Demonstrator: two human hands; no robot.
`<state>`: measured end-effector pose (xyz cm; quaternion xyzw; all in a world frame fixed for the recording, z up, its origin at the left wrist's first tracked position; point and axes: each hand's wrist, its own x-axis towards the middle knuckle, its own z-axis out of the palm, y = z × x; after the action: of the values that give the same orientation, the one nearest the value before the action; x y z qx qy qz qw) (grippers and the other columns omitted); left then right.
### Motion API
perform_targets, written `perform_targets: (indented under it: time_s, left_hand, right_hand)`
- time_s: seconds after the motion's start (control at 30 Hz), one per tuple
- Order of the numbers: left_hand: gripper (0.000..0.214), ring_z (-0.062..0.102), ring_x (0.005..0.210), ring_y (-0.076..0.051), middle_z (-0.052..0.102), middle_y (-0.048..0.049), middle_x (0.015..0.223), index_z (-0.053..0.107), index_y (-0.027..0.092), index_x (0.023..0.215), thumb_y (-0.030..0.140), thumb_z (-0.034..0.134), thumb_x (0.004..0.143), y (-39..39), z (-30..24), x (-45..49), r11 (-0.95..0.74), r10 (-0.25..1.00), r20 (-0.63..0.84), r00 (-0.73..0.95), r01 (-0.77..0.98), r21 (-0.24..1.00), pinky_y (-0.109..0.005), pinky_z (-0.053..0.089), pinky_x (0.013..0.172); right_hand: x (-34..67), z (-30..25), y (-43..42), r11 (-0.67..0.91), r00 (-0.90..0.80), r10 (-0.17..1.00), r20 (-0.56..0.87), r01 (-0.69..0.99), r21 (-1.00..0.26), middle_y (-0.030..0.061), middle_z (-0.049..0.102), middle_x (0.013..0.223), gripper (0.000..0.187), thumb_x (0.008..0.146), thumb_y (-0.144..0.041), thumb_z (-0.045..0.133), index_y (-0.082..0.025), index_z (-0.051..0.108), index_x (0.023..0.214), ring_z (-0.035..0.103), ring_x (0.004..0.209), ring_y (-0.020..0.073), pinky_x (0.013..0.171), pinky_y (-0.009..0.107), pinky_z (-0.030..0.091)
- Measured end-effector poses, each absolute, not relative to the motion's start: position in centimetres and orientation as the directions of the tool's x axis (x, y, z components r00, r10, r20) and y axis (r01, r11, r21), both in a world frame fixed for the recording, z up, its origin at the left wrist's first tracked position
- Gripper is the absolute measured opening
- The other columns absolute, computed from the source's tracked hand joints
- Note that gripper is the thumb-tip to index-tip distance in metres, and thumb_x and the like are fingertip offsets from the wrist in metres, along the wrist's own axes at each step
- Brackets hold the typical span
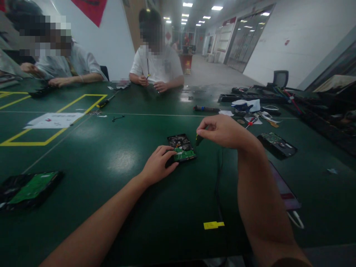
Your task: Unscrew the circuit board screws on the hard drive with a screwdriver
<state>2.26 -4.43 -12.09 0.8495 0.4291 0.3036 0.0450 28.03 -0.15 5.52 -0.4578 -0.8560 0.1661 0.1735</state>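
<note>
A black hard drive (pixel 181 147) with a green circuit board lies on the dark green table (pixel 116 163), circuit side up. My left hand (pixel 160 163) rests on its near left corner, fingers curled against it. My right hand (pixel 219 129) hovers just right of the drive, fingers pinched round the top of a small dark screwdriver (pixel 198 139) that points down beside the drive's right edge.
A second hard drive (pixel 276 144) lies to the right, another (pixel 29 190) at the near left. Tools, cloth and cables (pixel 250 107) clutter the far right. Two people sit across the table. Yellow tape lines (pixel 50 137) and a paper sheet (pixel 54 120) lie at left; a phone (pixel 285 189) lies by my right arm.
</note>
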Motion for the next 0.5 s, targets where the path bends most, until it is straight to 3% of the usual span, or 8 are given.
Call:
perform_targets:
  time_s: [0.33, 0.5]
  left_hand:
    - [0.035, 0.054, 0.118, -0.029, 0.059, -0.0113, 0.124, 0.061, 0.024, 0.121, 0.035, 0.064, 0.089, -4.42, -12.11, 2.20, -0.622, 0.761, 0.475, 0.441, 0.704, 0.343, -0.051, 0.051, 0.098]
    - [0.036, 0.053, 0.120, -0.029, 0.059, -0.0110, 0.125, 0.060, 0.024, 0.123, 0.037, 0.064, 0.089, -4.40, -11.99, 2.19, -0.622, 0.764, 0.470, 0.443, 0.701, 0.350, -0.052, 0.051, 0.098]
  right_hand:
    - [28.37, 5.07, -0.36, 0.510, -0.471, 0.860, 0.197, 0.780, -0.363, 0.0058, 0.072, 0.088, 0.015, 0.085, -0.031, 0.060, -0.019, 0.067, 0.090, 0.064, 0.079, 0.0207, 0.072, 0.032, 0.044]
    - [28.16, 4.68, -0.06, 0.499, -0.439, 0.866, 0.240, 0.782, -0.373, 0.0046, 0.071, 0.078, 0.017, 0.086, -0.038, 0.064, -0.021, 0.067, 0.088, 0.065, 0.081, 0.0234, 0.074, 0.035, 0.045]
